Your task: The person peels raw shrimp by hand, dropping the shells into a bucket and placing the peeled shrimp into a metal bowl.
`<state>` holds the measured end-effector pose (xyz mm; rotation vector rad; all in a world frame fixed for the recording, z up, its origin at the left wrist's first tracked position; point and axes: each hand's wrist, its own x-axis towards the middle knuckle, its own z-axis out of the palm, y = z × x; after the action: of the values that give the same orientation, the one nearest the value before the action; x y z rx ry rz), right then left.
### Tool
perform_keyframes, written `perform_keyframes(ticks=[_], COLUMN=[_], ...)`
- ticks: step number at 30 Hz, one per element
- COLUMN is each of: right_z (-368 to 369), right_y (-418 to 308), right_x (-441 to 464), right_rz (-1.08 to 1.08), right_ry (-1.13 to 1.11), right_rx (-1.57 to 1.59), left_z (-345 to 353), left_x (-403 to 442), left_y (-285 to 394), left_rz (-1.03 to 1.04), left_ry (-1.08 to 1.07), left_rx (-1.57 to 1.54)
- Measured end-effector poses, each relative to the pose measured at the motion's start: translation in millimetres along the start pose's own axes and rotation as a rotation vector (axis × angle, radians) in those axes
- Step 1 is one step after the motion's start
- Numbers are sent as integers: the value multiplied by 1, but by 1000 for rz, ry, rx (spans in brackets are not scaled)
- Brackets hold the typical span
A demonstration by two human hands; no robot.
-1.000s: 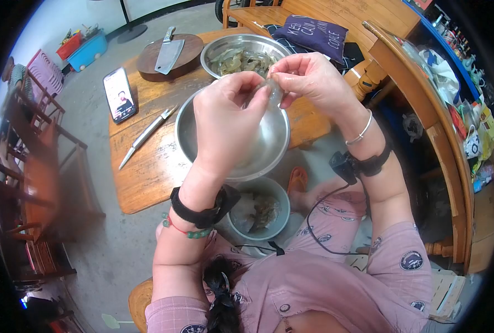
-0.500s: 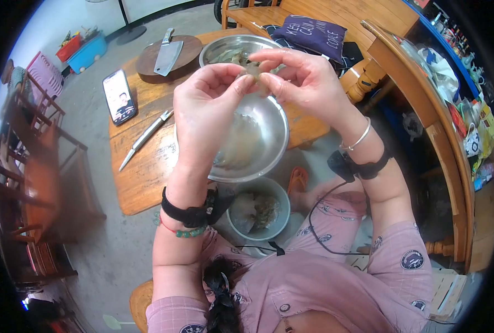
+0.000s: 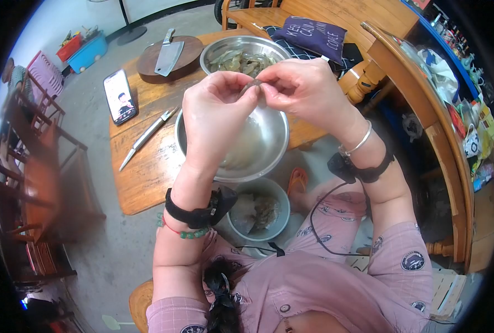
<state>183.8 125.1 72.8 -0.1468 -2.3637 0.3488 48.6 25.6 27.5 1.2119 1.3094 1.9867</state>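
Observation:
My left hand [image 3: 216, 111] and my right hand [image 3: 308, 89] meet above the steel bowls, thumbs and fingertips pinched together. Between them is a small greyish shrimp [image 3: 254, 84], mostly covered by the fingers. Just beyond, a steel bowl [image 3: 206, 51] holds several grey-green unpeeled shrimp [image 3: 241, 60]. Below my hands stands a larger steel basin [image 3: 275, 139] with cloudy liquid and pale pieces in it, partly hidden by my left hand and forearm. On the floor under the table edge, a bucket [image 3: 285, 213] contains shell scraps [image 3: 265, 211] and something whitish.
The wooden table [image 3: 141, 188] bears a cleaver [image 3: 169, 57] on a round chopping board [image 3: 191, 50], a lit phone [image 3: 119, 97] and a closed-looking slim knife [image 3: 147, 139]. A purple cushion [image 3: 311, 38] lies on the bench behind. A wooden cabinet [image 3: 441, 122] stands at right.
Both hands have come down slightly and nearer each other, and the right fingers have closed in on the shrimp. More of the far bowl now shows.

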Motion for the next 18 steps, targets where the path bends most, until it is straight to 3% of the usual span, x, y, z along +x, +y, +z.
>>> perform_keyframes(ticks=[12,14,18], right_z=[-3,-3,-13], right_y=[-2,0,3], right_x=[-1,-3,-3], right_rz=[93,326,468], right_ry=[-12,-53,-131], right_rx=[44,371,636], left_z=[3,2,-3], left_x=[-3,-3,-2], left_y=[4,4,4], left_rz=[-22,-29,-84], left_ry=[10,10,-110], left_rx=[-42,-51,-24])
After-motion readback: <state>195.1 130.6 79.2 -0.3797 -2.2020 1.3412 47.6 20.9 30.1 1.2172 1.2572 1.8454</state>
